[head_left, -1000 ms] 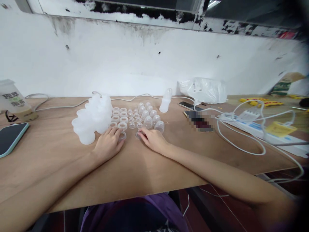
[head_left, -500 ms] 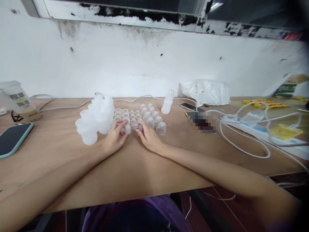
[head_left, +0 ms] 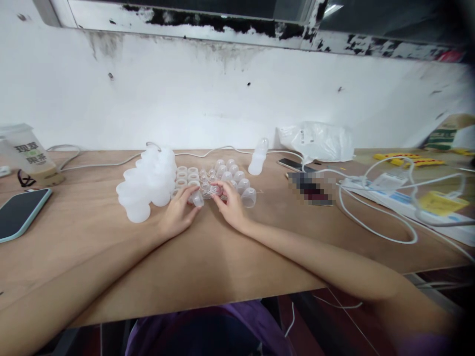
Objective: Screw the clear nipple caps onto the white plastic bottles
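My left hand (head_left: 178,212) is closed on a translucent screw ring (head_left: 197,199), tilted between thumb and fingers just above the table. My right hand (head_left: 233,212) pinches a clear bottle teat (head_left: 215,190) close to the front of the teat rows. Ring and teat are apart. Behind the hands stand rows of screw rings (head_left: 181,176), clear teats (head_left: 204,178) and clear dome caps (head_left: 238,175). A cluster of frosted baby bottles (head_left: 138,210) stands left of them. Farther back on the right is one assembled baby bottle (head_left: 257,160), upright with its dome cap on.
A phone (head_left: 22,215) and a drink cup (head_left: 33,155) lie at the left. To the right are a plastic bag (head_left: 317,142), another phone (head_left: 295,163), a power strip (head_left: 393,193) and looped white cables (head_left: 374,241). A wall (head_left: 178,99) closes off the back.
The ring in my left hand has turned and tilted slightly. My right hand has shifted a little up and to the right with the teat.
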`<state>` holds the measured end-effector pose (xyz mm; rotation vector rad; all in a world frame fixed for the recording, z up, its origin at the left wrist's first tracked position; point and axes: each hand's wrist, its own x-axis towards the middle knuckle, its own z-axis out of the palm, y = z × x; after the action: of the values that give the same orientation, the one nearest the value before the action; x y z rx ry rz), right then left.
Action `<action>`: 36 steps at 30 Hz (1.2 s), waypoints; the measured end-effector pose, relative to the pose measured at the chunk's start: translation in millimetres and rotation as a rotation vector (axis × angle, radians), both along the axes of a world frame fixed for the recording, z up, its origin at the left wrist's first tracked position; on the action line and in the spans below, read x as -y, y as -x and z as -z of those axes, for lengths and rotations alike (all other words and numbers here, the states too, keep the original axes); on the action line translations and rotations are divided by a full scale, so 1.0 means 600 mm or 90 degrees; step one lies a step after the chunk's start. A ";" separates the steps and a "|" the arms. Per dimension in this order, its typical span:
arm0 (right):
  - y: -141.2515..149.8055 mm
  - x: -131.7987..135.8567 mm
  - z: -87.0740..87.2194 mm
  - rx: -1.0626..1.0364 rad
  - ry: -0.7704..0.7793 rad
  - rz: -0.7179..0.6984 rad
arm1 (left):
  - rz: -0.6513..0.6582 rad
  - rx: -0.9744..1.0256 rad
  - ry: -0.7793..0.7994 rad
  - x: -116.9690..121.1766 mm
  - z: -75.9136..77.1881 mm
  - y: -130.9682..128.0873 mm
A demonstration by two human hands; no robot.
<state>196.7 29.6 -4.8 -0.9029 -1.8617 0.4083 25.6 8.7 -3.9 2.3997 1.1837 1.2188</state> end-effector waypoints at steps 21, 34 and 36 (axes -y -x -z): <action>0.008 0.016 -0.008 0.132 -0.036 -0.097 | -0.009 0.050 0.018 -0.017 0.017 0.008; 0.008 0.005 -0.004 0.088 0.064 -0.121 | -0.004 -0.042 -0.118 -0.003 0.005 0.005; 0.009 -0.001 0.001 0.059 0.152 -0.183 | 0.006 -0.054 -0.130 0.000 0.002 0.004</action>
<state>191.4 30.1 -5.2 -0.8219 -2.0667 0.7910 23.0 8.5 -4.8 2.6253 1.1175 1.3050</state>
